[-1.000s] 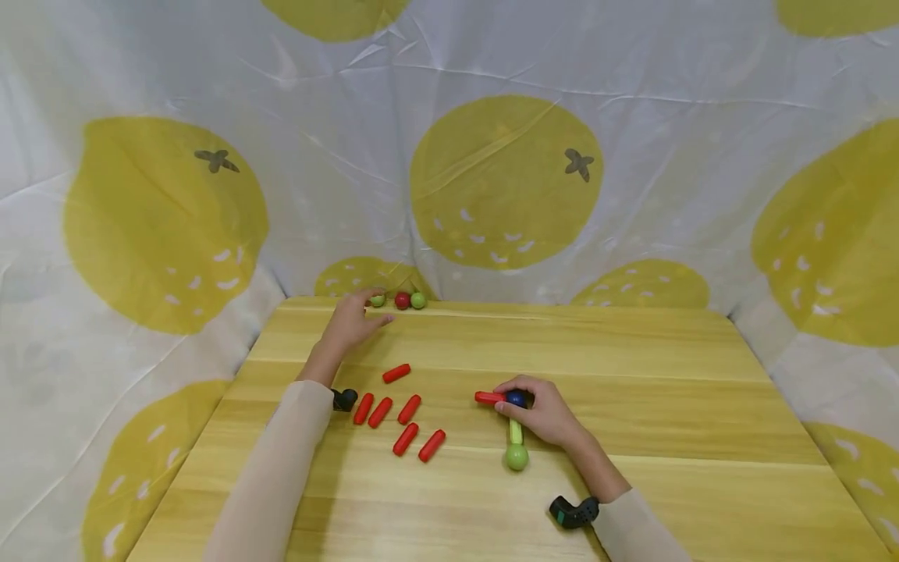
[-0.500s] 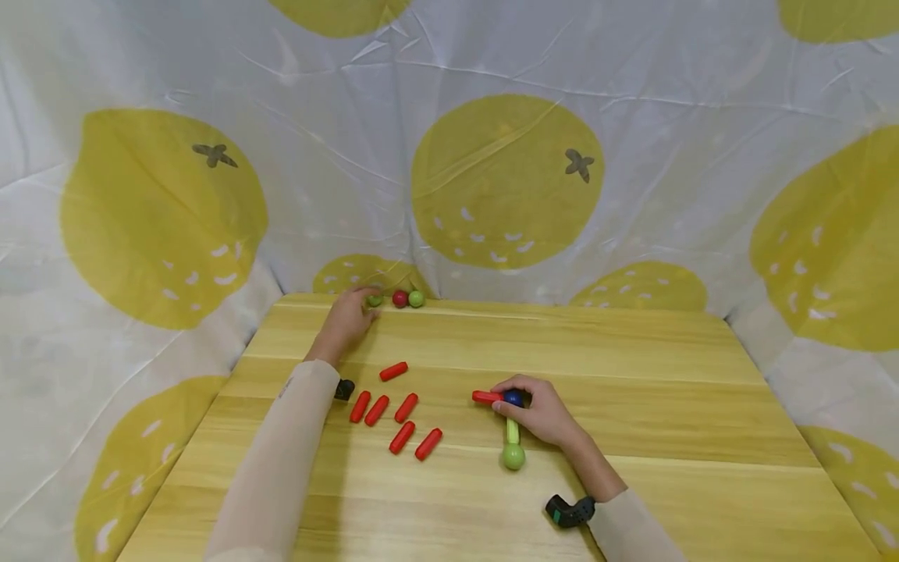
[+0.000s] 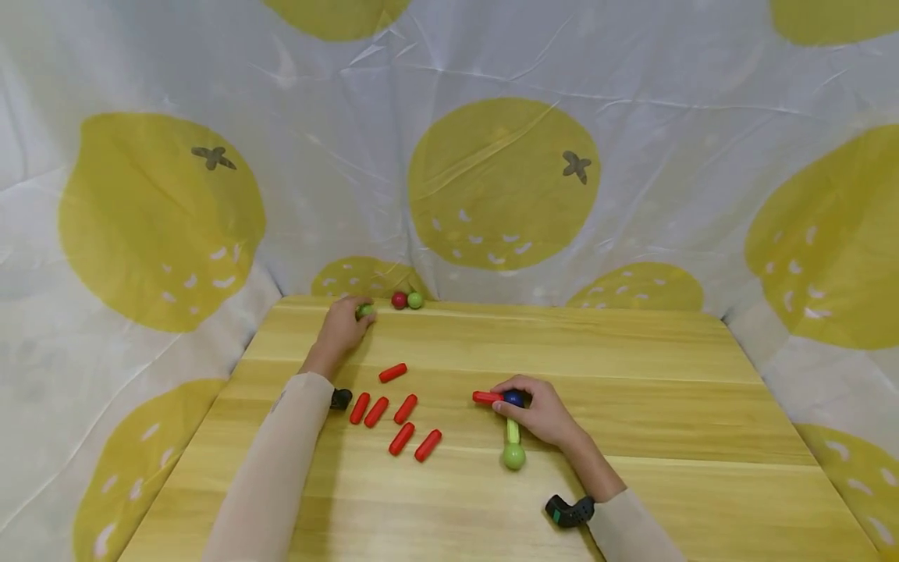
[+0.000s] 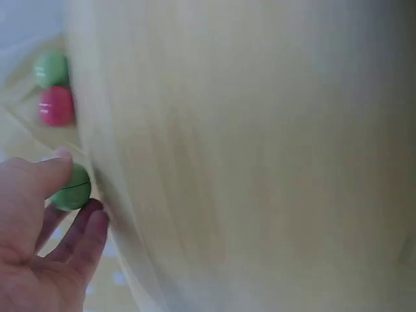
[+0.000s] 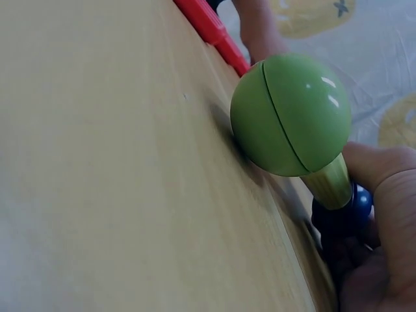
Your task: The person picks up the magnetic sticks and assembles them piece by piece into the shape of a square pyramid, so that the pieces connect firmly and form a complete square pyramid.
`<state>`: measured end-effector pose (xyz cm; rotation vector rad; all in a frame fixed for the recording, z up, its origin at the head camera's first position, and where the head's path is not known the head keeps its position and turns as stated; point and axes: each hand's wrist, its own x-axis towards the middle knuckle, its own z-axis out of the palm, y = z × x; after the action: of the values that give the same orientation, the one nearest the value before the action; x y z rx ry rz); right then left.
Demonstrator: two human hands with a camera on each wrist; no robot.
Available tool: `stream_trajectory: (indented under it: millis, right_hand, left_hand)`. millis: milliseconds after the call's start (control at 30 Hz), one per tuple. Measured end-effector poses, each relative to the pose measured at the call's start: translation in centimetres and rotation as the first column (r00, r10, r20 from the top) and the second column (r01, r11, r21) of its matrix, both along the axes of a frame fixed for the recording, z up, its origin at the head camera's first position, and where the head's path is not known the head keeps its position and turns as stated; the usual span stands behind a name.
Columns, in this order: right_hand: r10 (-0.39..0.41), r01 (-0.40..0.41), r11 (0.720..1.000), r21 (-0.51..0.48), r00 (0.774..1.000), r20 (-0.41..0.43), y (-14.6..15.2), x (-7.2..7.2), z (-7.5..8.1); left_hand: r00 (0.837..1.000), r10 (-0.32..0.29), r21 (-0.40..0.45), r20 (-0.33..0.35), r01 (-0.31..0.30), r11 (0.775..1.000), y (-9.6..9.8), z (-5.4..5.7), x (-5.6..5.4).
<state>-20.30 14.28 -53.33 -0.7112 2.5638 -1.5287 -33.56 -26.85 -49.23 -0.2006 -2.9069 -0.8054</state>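
At the table's far left, my left hand pinches a green ball between thumb and fingers. A red ball and another green ball sit side by side just right of it at the back edge. My right hand grips a blue ball right of the table's middle. From that blue ball a red stick points left. A yellow-green stick runs from it toward the front and ends in a green ball.
Several loose red sticks lie on the wooden table between the two arms. A black wrist device sits at the right wrist. A lemon-print cloth hangs behind the table.
My left hand has closed its fingers on the green ball and drawn it slightly left and nearer, away from the red ball. The right hand stays in place on the blue ball.
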Motion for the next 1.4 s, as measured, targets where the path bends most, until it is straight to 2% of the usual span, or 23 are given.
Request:
stream_trajectory:
  millis: [200, 367, 500, 633, 767, 833, 967, 1200, 1267, 1400]
  right_hand:
    - [-0.019, 0.019, 1.0, -0.003, 1.0, 0.002, 0.1, -0.2, 0.1]
    - [-0.009, 0.009, 1.0, -0.009, 1.0, 0.006, 0.0, -0.2, 0.2]
    - [-0.008, 0.008, 1.0, -0.009, 1.0, 0.005, 0.0, -0.2, 0.1]
    - [-0.017, 0.017, 1.0, -0.009, 1.0, 0.005, 0.1, -0.3, 0.0]
    - [-0.022, 0.023, 1.0, -0.016, 1.0, 0.012, 0.1, -0.4, -0.1]
    - [-0.019, 0.02, 1.0, -0.022, 1.0, 0.014, 0.1, -0.4, -0.1]
    - [-0.01, 0.01, 0.999, -0.034, 1.0, 0.026, 0.0, -0.3, 0.0]
    - [-0.03, 0.032, 0.998, -0.049, 0.998, 0.046, 0.1, -0.1, 0.2]
    - [-0.04, 0.042, 0.998, -0.052, 0.998, 0.038, 0.1, 0.0, 0.1]
    - [-0.041, 0.043, 0.997, -0.058, 0.999, 0.027, 0.1, 0.2, 0.4]
  left_hand:
    - [1.0, 0.028, 0.197, 0.01, -0.03, 0.98, 0.7, 0.7, 1.8]
    - [1.0, -0.004, 0.311, -0.028, 0.012, 0.95, 1.2, 1.5, 4.0]
    - [0.997, -0.063, 0.32, -0.049, 0.075, 0.945, 1.7, 2.7, 6.1]
    - [0.986, -0.154, 0.306, -0.06, 0.165, 0.938, 3.1, 4.3, 8.5]
    - [0.964, -0.261, 0.343, -0.043, 0.26, 0.903, 5.5, 5.2, 10.4]
    - [0.954, -0.3, 0.368, -0.021, 0.287, 0.885, 6.8, 5.2, 11.3]
    - [0.941, -0.335, 0.42, 0.045, 0.286, 0.861, 9.0, 4.5, 12.6]
    - [0.907, -0.4, 0.455, 0.128, 0.304, 0.837, 11.9, 3.1, 13.5]
    - [0.898, -0.416, 0.449, 0.14, 0.317, 0.836, 12.5, 2.8, 13.5]
    - [0.888, -0.43, 0.4, 0.162, 0.339, 0.851, 13.5, 2.5, 13.5]
